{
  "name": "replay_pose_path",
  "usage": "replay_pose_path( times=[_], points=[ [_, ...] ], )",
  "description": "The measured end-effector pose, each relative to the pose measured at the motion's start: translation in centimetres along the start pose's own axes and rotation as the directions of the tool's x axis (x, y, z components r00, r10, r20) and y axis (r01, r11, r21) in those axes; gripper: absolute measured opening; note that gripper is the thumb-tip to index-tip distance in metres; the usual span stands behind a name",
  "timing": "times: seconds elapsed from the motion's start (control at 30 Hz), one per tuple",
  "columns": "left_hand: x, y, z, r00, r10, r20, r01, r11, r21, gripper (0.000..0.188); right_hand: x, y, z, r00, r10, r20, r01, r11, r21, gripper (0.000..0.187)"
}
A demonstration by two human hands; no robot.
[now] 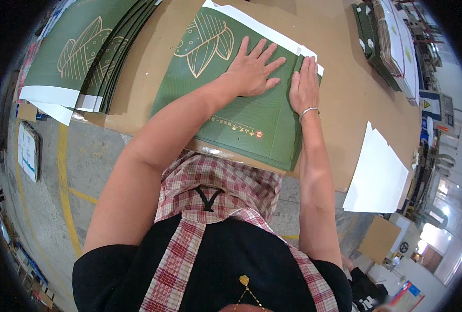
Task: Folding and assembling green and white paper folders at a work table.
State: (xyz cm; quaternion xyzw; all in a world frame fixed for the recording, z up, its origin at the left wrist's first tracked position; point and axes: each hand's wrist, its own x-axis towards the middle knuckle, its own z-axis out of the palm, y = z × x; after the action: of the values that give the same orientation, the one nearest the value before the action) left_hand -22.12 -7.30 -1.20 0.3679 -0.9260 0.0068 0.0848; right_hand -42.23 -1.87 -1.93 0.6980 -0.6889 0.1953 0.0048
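Note:
A green printed paper sheet [259, 112], folded like a flat paper bag with gold leaf line art and a white strip along its far edge, lies in front of me on the brown-topped table [132, 99]. My left hand [253, 70] rests flat on its upper middle, fingers spread. Along the folded right edge, my right hand [305, 87] lies flat with its fingers stretched out side by side. Neither hand grips anything. Part of the sheet's left side is hidden under my left forearm.
Several similar green pieces [80, 57] overlap in a stack at the left. A bundle of green and white folded pieces [392, 47] stands at the far right. White sheets [377, 174] lie at the table's right edge. Another person [366, 286] is partly visible at the lower right.

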Motion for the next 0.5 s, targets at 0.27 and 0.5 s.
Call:
replay_pose_path(
  times=[0.27, 0.5],
  points=[
    [0.06, -0.09, -0.33, 1.000, 0.011, 0.019, -0.010, 1.000, -0.012, 0.062, 0.01, 0.00, 0.08, 0.998, 0.029, 0.062, -0.024, 0.997, -0.073, 0.061],
    [-0.09, -0.27, -0.09, 1.000, 0.015, -0.018, -0.016, 0.999, -0.030, 0.061, 0.07, -0.24, 0.11, 0.995, 0.048, 0.090, -0.039, 0.994, -0.106, 0.060]
  ],
)
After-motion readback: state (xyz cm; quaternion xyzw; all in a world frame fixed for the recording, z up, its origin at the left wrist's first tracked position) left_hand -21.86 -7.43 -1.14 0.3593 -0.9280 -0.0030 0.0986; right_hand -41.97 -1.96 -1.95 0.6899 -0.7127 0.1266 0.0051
